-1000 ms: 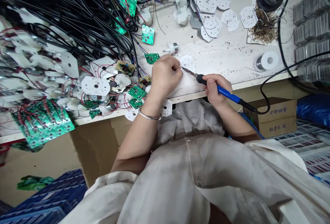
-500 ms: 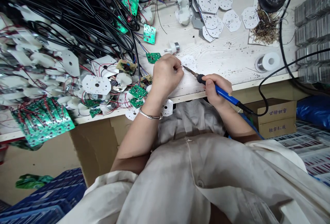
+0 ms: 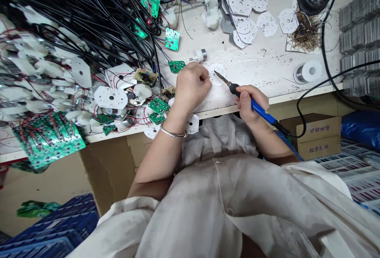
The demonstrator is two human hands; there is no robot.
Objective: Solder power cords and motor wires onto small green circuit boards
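Left hand [image 3: 194, 85] pinched closed beside the white disc [image 3: 217, 74] on the bench [image 3: 264, 58]; anything gripped is too small to tell. Right hand [image 3: 252, 101] curled round the soldering iron [image 3: 261, 111]. Iron seems light, rigid, tip probably hot: hold the handle. Disc looks thin, stiff; rim best. Green board [image 3: 177, 66] crowds the left hand; cord [image 3: 280, 127] trails right.
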